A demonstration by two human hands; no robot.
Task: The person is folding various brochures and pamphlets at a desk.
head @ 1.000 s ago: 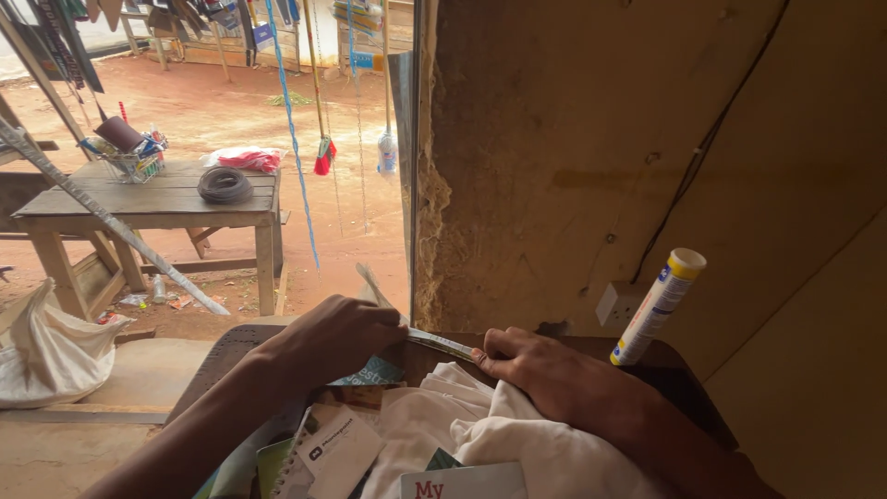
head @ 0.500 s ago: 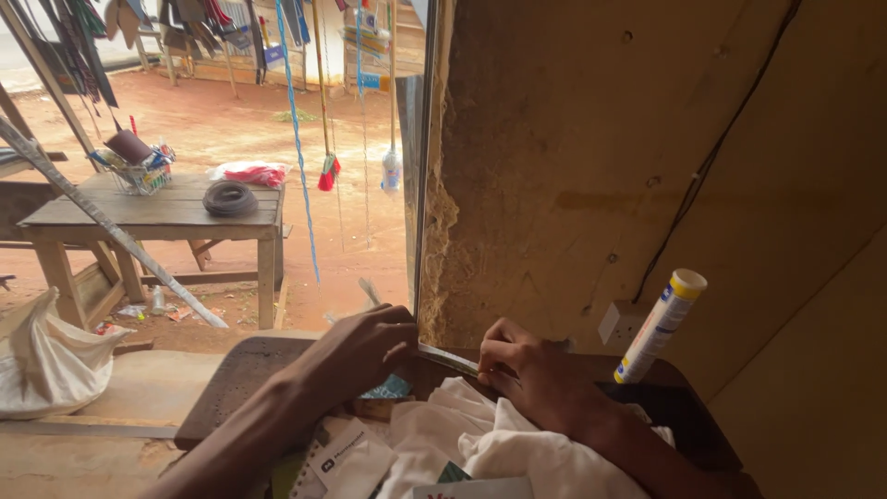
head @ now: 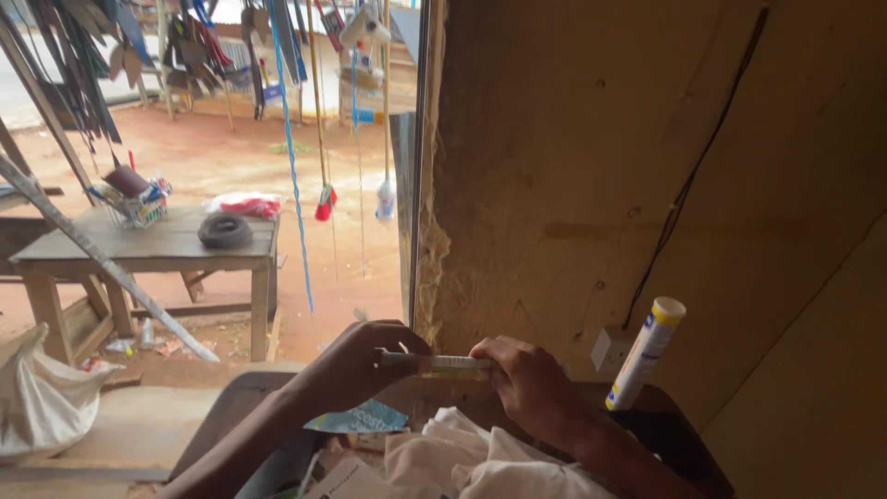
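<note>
My left hand (head: pixel 360 365) and my right hand (head: pixel 527 383) hold the two ends of a thin flat metal strip (head: pixel 443 362), level between them, close to a rough mud wall (head: pixel 601 166). Both hands hover over a dark wooden table (head: pixel 674 416) heaped with white cloth (head: pixel 490 467) and papers. The fingers of each hand are pinched on the strip. What the strip is exactly I cannot tell.
A white and yellow tube (head: pixel 645 353) leans against the wall by a white socket (head: pixel 612 349). A black cable (head: pixel 693 176) runs up the wall. Outside, a wooden table (head: pixel 148 249) carries a wire basket and a black coil. A white sack (head: pixel 42 402) lies at left.
My view has tilted up and the hands have moved right, toward the wall. Both hands still grip the strip.
</note>
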